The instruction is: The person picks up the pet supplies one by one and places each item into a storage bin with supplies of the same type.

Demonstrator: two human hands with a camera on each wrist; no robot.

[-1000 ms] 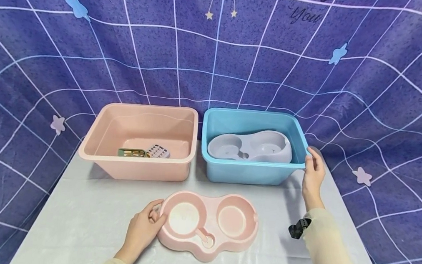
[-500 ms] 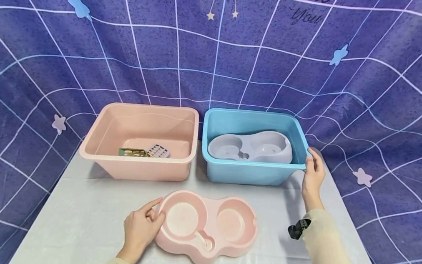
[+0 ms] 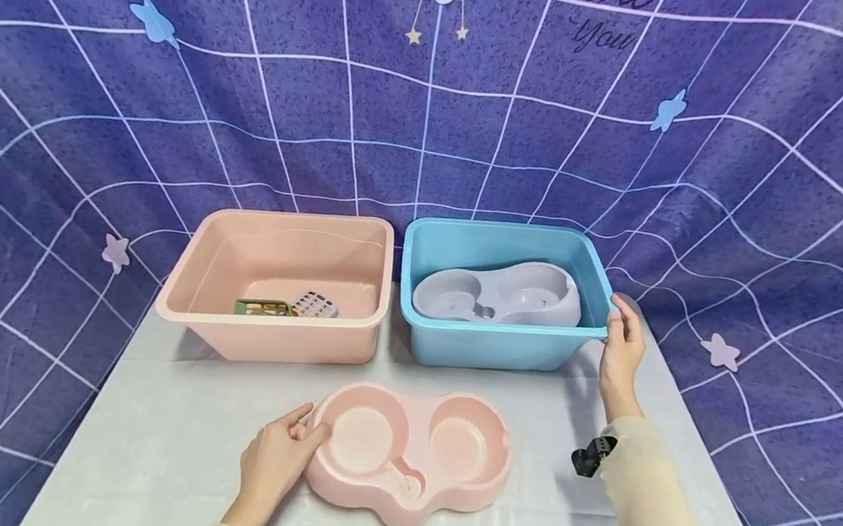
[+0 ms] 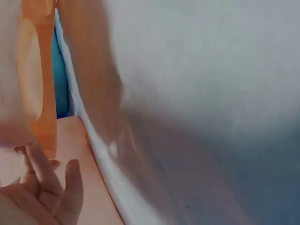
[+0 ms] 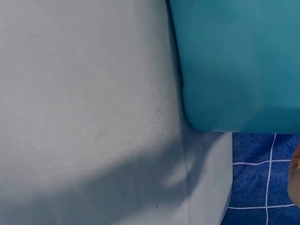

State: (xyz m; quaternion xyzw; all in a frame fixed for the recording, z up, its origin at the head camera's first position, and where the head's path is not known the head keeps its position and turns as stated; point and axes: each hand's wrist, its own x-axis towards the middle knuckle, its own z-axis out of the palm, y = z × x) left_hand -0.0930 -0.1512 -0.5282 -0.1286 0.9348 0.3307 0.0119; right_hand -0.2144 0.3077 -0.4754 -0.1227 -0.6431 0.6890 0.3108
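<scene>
In the head view my left hand (image 3: 272, 457) grips the left end of a pink double pet bowl (image 3: 418, 430), thumb over its rim. The bowl has two round wells and a small channel at the near side. In the left wrist view, my left hand (image 4: 44, 192) shows at the lower left, by the pinkish-orange bowl (image 4: 47, 112). My right hand (image 3: 622, 351) pinches the right front corner of a blue tub (image 3: 489, 348). Inside that tub a grey double pet bowl (image 3: 498, 290) leans. The right wrist view shows the tub's outer wall (image 5: 239, 65) and only a sliver of hand.
A pink tub (image 3: 271, 343) stands left of the blue one, holding a green slotted piece (image 3: 261, 307) and a pale lilac slotted piece (image 3: 316, 304). A white-covered table (image 3: 172, 442) lies under everything. A purple gridded curtain (image 3: 314, 112) hangs behind and at both sides.
The pink double bowl, with my left hand on it, has shifted slightly left and towards me. My right hand stays at the blue tub's corner.
</scene>
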